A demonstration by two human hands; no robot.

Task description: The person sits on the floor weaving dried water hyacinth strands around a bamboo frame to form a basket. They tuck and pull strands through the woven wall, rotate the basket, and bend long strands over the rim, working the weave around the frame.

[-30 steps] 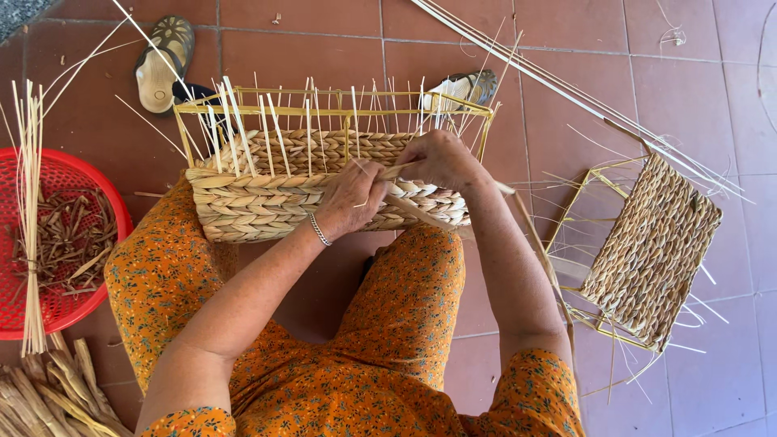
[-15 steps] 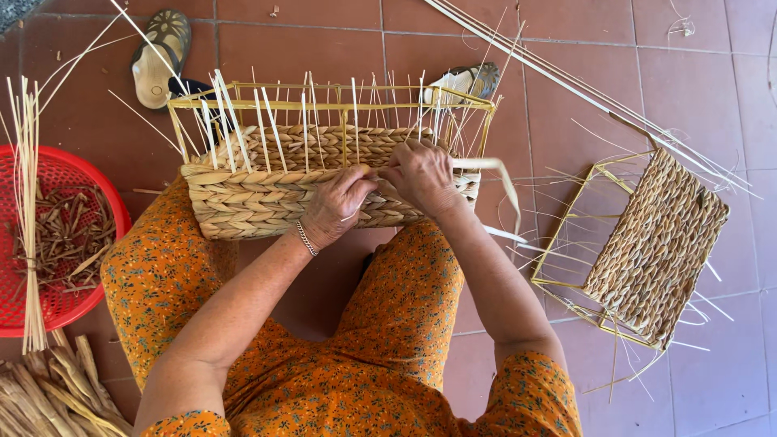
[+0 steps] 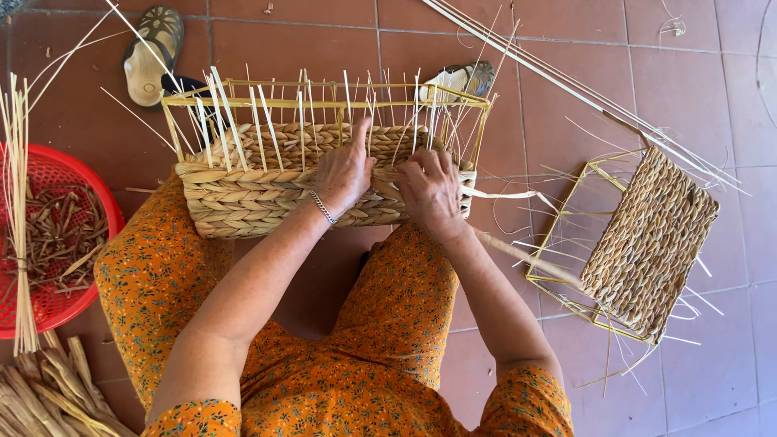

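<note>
You pressed both hands, left hand (image 3: 344, 171) and right hand (image 3: 430, 190), flat against the half-woven basket (image 3: 243, 198), steadying its braided wall.

A floor of square reddish-brown clay tiles (image 3: 566, 129) with pale grout lines fills the view, lit evenly by soft daylight. A pair of worn tan sandals (image 3: 154, 53) lies near the top edge, and a round red plastic basket (image 3: 48, 174) sits at the left

tan braided basket (image 3: 267, 198); red tub (image 3: 48, 243); orange floral trousers (image 3: 162, 283)
</note>
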